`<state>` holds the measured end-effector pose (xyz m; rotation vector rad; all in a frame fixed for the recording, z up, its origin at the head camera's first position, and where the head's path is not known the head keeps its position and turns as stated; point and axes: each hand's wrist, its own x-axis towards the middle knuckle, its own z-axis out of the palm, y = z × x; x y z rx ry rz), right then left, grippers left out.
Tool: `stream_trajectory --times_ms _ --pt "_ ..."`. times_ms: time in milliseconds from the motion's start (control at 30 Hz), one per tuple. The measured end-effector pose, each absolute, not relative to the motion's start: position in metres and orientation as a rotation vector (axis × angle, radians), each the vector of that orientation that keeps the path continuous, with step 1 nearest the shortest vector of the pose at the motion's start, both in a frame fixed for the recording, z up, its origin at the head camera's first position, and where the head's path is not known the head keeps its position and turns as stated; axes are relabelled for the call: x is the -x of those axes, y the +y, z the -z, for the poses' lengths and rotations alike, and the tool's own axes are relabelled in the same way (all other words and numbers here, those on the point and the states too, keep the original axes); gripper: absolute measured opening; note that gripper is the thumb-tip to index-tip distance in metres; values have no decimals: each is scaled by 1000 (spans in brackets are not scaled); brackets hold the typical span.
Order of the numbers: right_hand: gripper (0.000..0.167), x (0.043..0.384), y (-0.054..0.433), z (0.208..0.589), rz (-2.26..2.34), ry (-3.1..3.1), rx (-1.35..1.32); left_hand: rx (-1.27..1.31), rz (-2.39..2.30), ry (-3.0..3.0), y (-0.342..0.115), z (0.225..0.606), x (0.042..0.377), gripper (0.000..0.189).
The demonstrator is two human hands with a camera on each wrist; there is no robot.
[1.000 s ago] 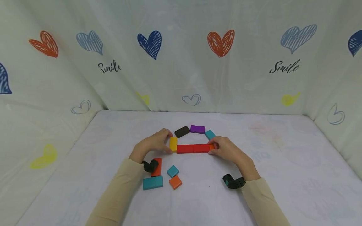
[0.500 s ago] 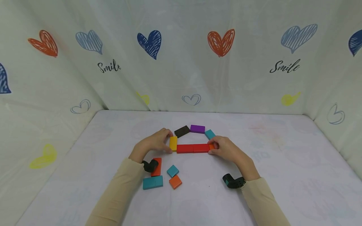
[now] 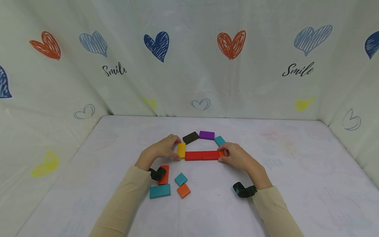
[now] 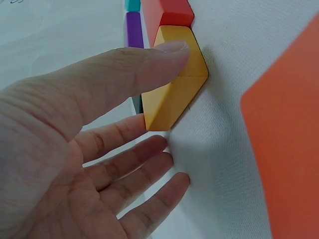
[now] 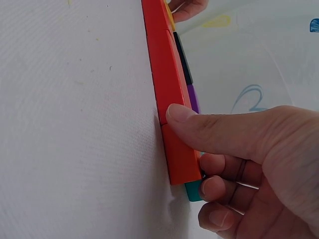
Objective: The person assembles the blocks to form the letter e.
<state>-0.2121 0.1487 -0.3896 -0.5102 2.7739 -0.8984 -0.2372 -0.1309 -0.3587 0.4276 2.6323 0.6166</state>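
In the head view my left hand (image 3: 160,148) pinches a yellow block (image 3: 181,152) end to end, thumb on its near end and index finger at the far one. The left wrist view shows a thin seam across this yellow block, with the other fingers spread over the cloth. Two red blocks (image 3: 193,156) lie end to end, running from the yellow block to an orange block (image 5: 180,157). My right hand (image 3: 236,157) pinches that orange block, its thumb lying at the joint with the red one. Part of the orange block is hidden under the fingers.
Behind the red row, a black block (image 3: 190,138), a purple block (image 3: 207,135) and a teal block (image 3: 219,141) form an arch. Nearer me lie an orange-red block (image 3: 164,176), teal pieces (image 3: 160,191), a teal square (image 3: 181,179) and an orange square (image 3: 184,191).
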Motion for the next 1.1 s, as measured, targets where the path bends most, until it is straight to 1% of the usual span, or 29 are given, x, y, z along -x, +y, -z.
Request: stream_trajectory --times_ms 200,367,467,600,767,1100 --pt "33 212 148 389 899 2776 522 -414 -602 2630 -132 357 236 57" --pt "33 212 147 388 898 2767 515 -412 -602 2607 -137 358 236 72" --pt "33 212 148 388 902 2760 509 -414 -624 2597 -142 356 232 76" --pt "33 212 149 389 898 2763 515 -401 -643 2615 -148 352 222 68" --pt "34 212 150 390 890 2771 522 -374 -691 2627 -155 349 201 57" --pt "35 212 149 389 895 2772 521 -278 -826 2675 -177 357 153 50"
